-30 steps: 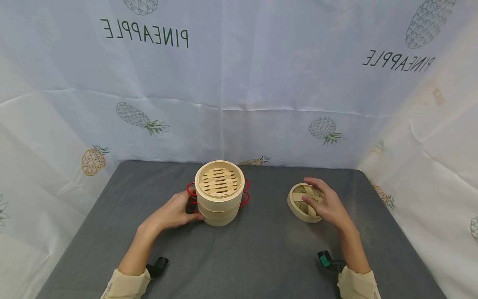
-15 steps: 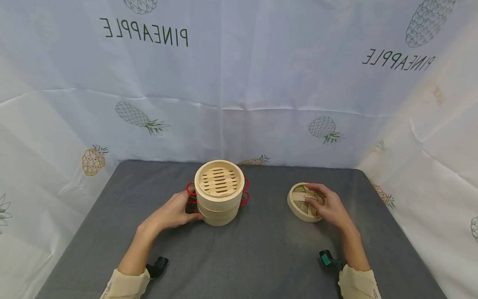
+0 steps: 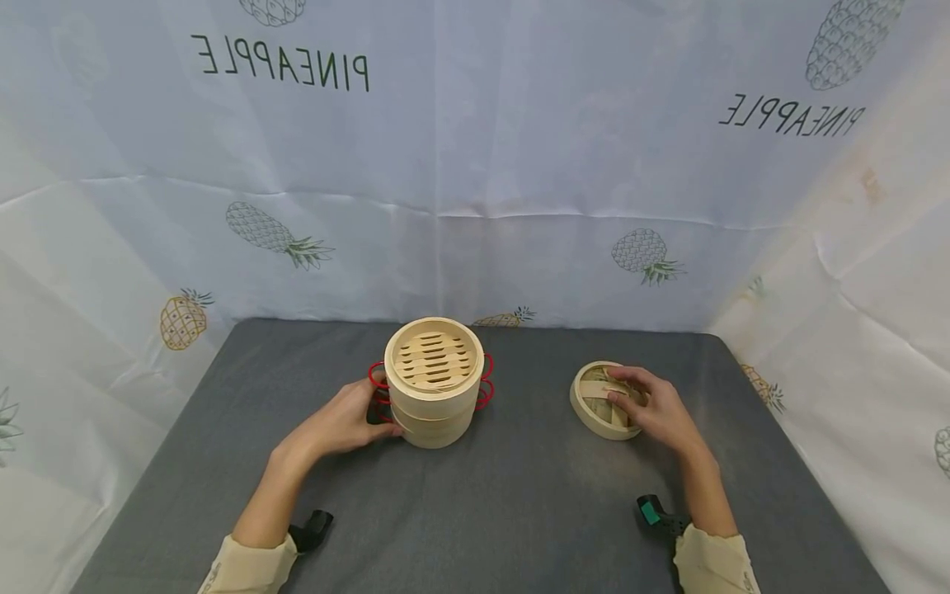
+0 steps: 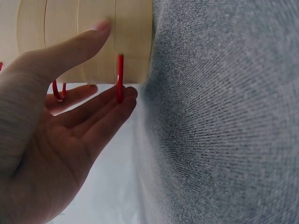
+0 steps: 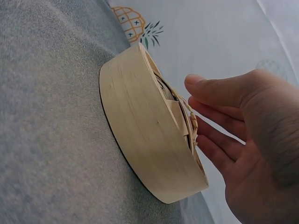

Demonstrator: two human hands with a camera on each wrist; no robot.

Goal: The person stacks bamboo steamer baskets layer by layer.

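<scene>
A stacked bamboo steamer [image 3: 434, 425] with red loop handles stands left of the table's middle, its slatted top tier uncovered. My left hand [image 3: 347, 422] holds its left side. The thumb [image 4: 88, 39] lies on the steamer wall, and the fingers reach behind the red handles [image 4: 120, 77]. To the right, a round bamboo lid [image 3: 590, 412] with a woven handle lies flat on the table. My right hand [image 3: 656, 412] is over the lid's right part. In the right wrist view its thumb [image 5: 210, 88] and fingers stand spread around the woven handle [image 5: 192, 122], right at it.
The grey-covered table [image 3: 512, 495] stretches between and in front of both hands. A white curtain [image 3: 445, 165] with pineapple prints rises behind the table and along its sides. Black wrist devices [image 3: 315, 530] sit at both cuffs.
Over the lid, my right thumb and fingers have drawn closer together and nearer the woven handle. The left hand, steamer and lid keep their places; the head view has shifted slightly.
</scene>
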